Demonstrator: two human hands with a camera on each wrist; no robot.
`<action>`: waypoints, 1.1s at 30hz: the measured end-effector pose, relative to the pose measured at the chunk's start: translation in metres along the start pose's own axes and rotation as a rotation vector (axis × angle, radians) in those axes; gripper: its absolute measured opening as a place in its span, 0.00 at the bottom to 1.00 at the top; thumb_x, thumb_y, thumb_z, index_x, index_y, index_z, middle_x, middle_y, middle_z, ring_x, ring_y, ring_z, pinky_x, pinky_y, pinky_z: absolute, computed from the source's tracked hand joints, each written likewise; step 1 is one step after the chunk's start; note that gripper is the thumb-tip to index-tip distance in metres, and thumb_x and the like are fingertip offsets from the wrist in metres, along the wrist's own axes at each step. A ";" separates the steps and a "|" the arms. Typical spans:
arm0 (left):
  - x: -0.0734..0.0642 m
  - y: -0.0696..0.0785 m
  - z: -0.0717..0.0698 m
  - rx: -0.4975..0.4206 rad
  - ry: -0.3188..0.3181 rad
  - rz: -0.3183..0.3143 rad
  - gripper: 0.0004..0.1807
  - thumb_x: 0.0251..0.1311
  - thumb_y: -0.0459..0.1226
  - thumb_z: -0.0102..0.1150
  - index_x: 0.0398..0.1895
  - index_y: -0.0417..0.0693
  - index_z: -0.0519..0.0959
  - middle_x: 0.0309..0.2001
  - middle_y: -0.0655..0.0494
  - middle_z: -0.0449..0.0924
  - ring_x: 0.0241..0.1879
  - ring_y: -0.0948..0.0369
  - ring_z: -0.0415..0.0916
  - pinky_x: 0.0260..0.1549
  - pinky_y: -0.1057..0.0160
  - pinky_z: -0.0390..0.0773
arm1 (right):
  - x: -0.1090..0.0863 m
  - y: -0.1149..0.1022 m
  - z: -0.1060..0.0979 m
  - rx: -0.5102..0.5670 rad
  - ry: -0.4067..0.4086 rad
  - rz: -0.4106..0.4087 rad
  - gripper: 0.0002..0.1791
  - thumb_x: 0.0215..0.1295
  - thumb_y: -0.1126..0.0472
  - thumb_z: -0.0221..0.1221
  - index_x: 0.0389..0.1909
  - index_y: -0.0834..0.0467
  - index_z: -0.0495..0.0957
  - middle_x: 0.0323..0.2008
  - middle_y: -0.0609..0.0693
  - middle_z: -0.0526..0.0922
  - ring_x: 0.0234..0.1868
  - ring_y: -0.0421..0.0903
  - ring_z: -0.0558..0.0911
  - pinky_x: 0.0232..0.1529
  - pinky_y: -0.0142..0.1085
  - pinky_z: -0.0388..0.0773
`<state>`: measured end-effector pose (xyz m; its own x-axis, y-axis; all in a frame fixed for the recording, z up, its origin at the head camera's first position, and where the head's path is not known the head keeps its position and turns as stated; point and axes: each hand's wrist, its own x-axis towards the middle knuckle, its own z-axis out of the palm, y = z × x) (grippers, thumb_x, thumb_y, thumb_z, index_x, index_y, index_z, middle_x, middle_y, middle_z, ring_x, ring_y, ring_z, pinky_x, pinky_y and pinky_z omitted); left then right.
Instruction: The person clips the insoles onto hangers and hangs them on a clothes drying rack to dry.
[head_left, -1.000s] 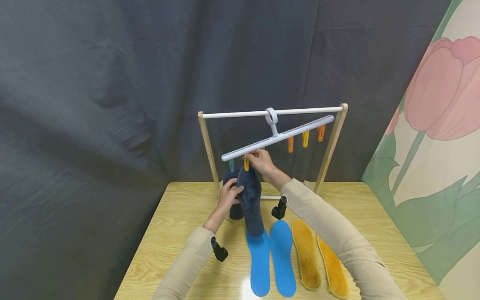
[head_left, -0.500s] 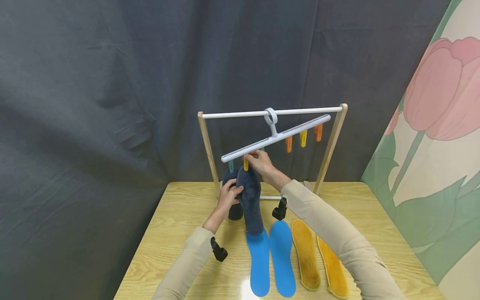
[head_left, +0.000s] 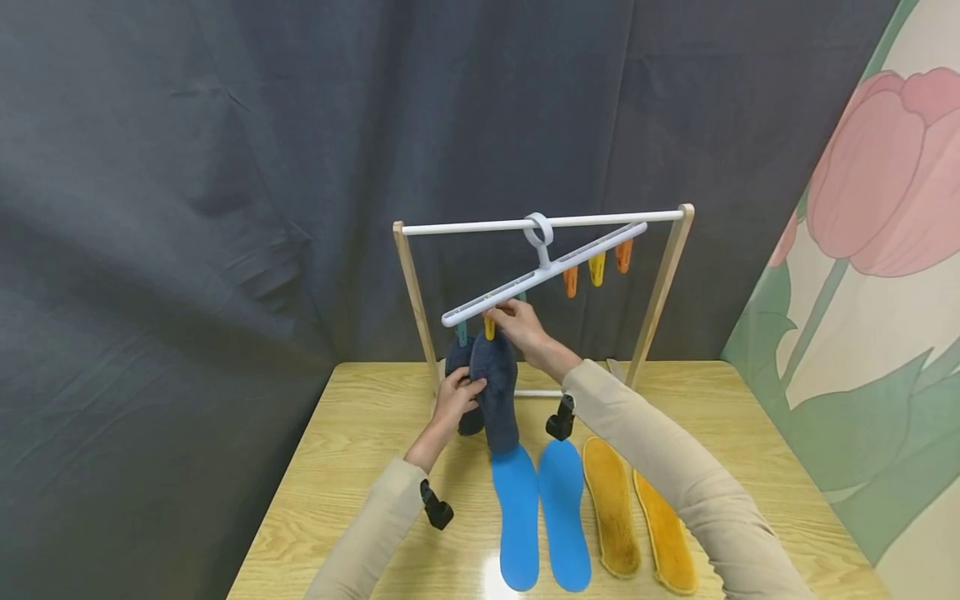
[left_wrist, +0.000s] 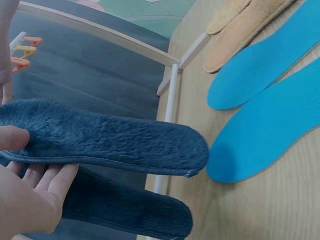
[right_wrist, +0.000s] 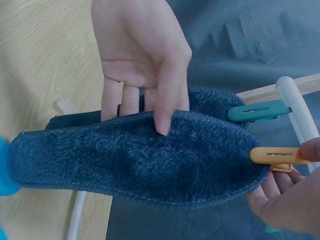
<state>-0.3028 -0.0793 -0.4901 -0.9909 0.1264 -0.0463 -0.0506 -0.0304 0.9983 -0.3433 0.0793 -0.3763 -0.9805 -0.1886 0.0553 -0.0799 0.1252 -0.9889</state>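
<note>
A dark blue fuzzy insole (right_wrist: 120, 155) hangs upright below the left part of a pale hanger (head_left: 543, 275). My left hand (head_left: 455, 398) pinches its side edge, thumb on the fuzzy face and fingers behind. At its top end, my right hand (head_left: 521, 325) pinches a yellow clip (right_wrist: 277, 155), whose tip is on the insole's edge. Behind it hangs a second dark blue insole (left_wrist: 130, 205), held by a teal clip (right_wrist: 257, 110) at the hanger's left end. The hanger tilts down to the left.
A wood-and-white rack (head_left: 465, 227) carries the hanger. Orange clips (head_left: 571, 282) and another yellow clip (head_left: 597, 268) hang on its right half. On the wooden table (head_left: 360, 442) lie two blue insoles (head_left: 564, 517) and two orange-yellow fuzzy insoles (head_left: 611, 508). A dark curtain (head_left: 300, 167) stands behind.
The hanger's right end has swung left, along with its clips. The held insole has shifted slightly left and its lower end has risen a little. Both hands keep their holds.
</note>
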 end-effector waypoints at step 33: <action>-0.016 -0.026 -0.008 -0.138 0.001 0.002 0.16 0.67 0.25 0.52 0.57 0.26 0.73 0.50 0.31 0.78 0.52 0.37 0.77 0.56 0.39 0.72 | 0.000 0.005 -0.006 -0.001 -0.018 -0.017 0.19 0.76 0.59 0.52 0.62 0.65 0.73 0.57 0.61 0.76 0.63 0.54 0.72 0.67 0.45 0.65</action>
<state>-0.2865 -0.0884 -0.5156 -0.9912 0.1250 -0.0447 -0.0653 -0.1666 0.9839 -0.3449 0.0857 -0.3803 -0.9756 -0.2079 0.0701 -0.0971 0.1228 -0.9877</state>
